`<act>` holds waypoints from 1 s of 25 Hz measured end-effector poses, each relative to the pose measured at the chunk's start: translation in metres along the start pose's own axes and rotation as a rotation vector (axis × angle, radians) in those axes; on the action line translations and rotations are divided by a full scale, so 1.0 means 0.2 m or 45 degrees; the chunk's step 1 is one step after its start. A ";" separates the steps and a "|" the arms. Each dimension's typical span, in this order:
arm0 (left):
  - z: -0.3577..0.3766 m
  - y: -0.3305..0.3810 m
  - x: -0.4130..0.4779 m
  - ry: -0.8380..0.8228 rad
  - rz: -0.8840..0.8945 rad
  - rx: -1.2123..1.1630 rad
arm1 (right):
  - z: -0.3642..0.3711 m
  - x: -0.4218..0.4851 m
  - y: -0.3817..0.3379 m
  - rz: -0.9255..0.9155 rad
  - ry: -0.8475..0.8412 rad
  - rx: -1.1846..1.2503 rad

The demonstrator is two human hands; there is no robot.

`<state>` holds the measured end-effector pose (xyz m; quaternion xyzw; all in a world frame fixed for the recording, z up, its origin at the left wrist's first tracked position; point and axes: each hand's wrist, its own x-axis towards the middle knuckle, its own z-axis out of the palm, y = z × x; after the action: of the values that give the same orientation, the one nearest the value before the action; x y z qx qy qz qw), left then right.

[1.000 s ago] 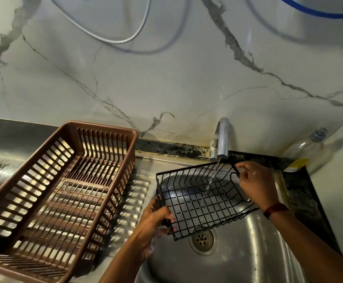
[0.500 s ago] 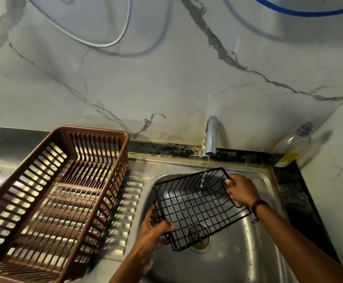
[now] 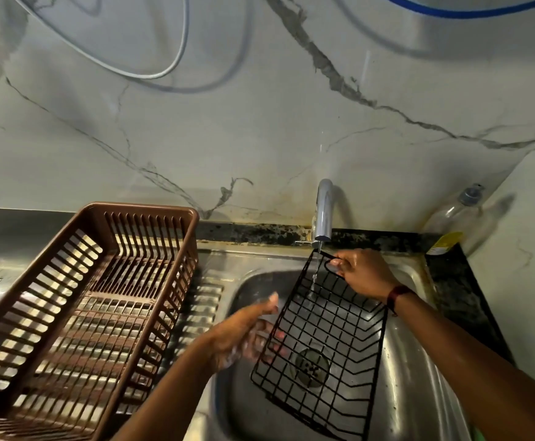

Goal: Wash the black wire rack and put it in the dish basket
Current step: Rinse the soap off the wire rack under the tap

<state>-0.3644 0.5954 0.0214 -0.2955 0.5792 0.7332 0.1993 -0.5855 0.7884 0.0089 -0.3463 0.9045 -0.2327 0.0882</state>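
The black wire rack (image 3: 323,338) hangs tilted over the steel sink (image 3: 419,361), its top end under the running tap (image 3: 323,211). My right hand (image 3: 361,275) grips the rack's upper handle loop beside the thin water stream. My left hand (image 3: 244,335), soapy and with fingers spread, touches the rack's left side, some fingers behind the wires. The brown plastic dish basket (image 3: 78,307) stands on the drainboard to the left, with nothing in it.
A clear bottle with a yellow label (image 3: 451,224) leans in the back right corner. The sink's drain (image 3: 312,366) shows through the rack. A marble wall with hanging cables rises behind. Dark counter edge runs along the right.
The rack has swung from nearly flat to hanging steeply from my right hand. My left hand let go of its lower corner and now lies open against its left side.
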 end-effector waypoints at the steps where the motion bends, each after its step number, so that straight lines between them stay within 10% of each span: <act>1: 0.02 0.00 0.01 -0.043 -0.019 0.072 | -0.01 0.01 -0.02 -0.027 -0.038 -0.009; 5: 0.07 -0.04 0.04 -0.081 -0.046 0.012 | 0.00 0.03 -0.09 -0.082 -0.090 -0.040; 10: 0.12 -0.06 0.05 0.016 0.013 -0.119 | 0.04 0.00 -0.21 -0.369 0.463 -0.145; 15: 0.10 -0.09 0.07 0.017 0.045 -0.122 | 0.07 0.11 -0.27 -0.078 -0.230 0.113; 20: 0.14 -0.09 0.08 0.011 0.071 -0.080 | 0.07 0.17 -0.33 0.022 -0.423 0.226; 25: 0.16 -0.10 0.06 0.074 0.069 -0.144 | 0.04 0.11 -0.24 0.134 -0.370 -0.435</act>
<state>-0.3670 0.6301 0.0025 -0.3115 0.5502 0.7610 0.1456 -0.5721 0.7392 0.0242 -0.3383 0.9254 -0.0190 0.1696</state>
